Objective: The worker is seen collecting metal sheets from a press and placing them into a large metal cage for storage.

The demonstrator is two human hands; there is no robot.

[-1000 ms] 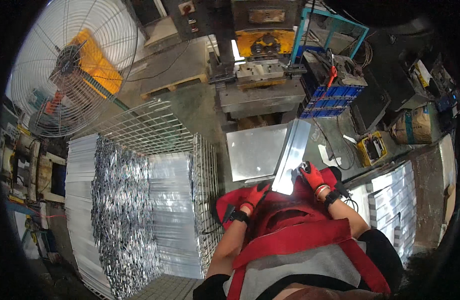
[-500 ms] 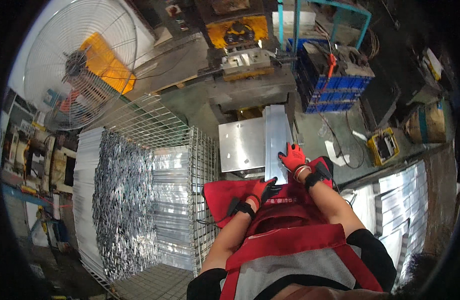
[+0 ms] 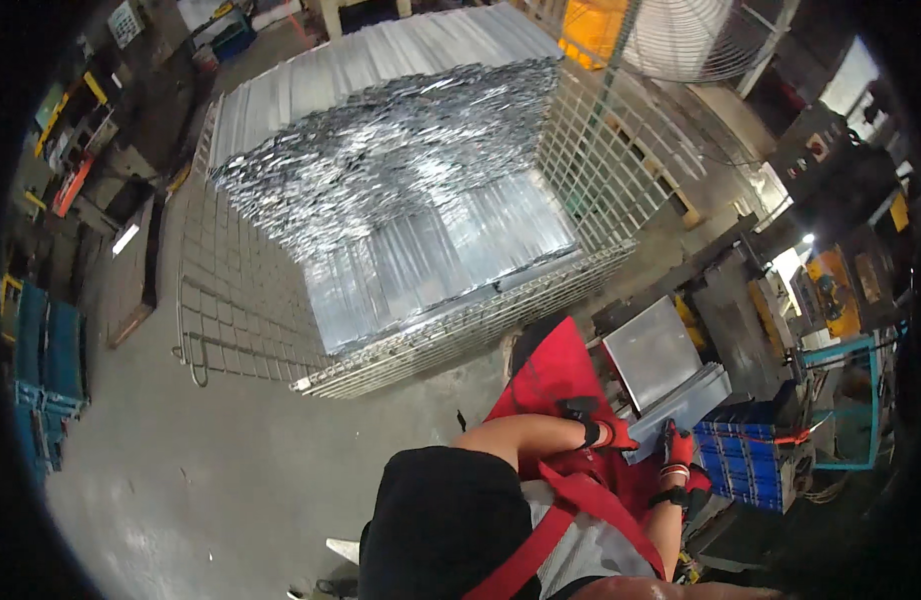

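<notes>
Long, flat silvery metal strips point(image 3: 689, 402) lie in a small stack along the edge of a square metal plate point(image 3: 653, 352) at the right. My left hand point(image 3: 617, 433), in a red and black glove, closes on the near end of the strips. My right hand point(image 3: 678, 447), gloved alike, grips their right side with its fingers at the edge. How far the fingers reach under the strips is hidden. A red apron point(image 3: 561, 375) spreads below and left of my hands.
A large wire mesh cage point(image 3: 461, 325) at upper centre holds densely piled metal strips point(image 3: 381, 150). Blue crates point(image 3: 746, 455) stand right of my hands. A press machine point(image 3: 831, 290) is at the right edge, a round fan point(image 3: 681, 35) at the top.
The view has swung left, so the cage now fills the upper middle and the strips, hands and press sit at the right. Both hands stay at the strips.
</notes>
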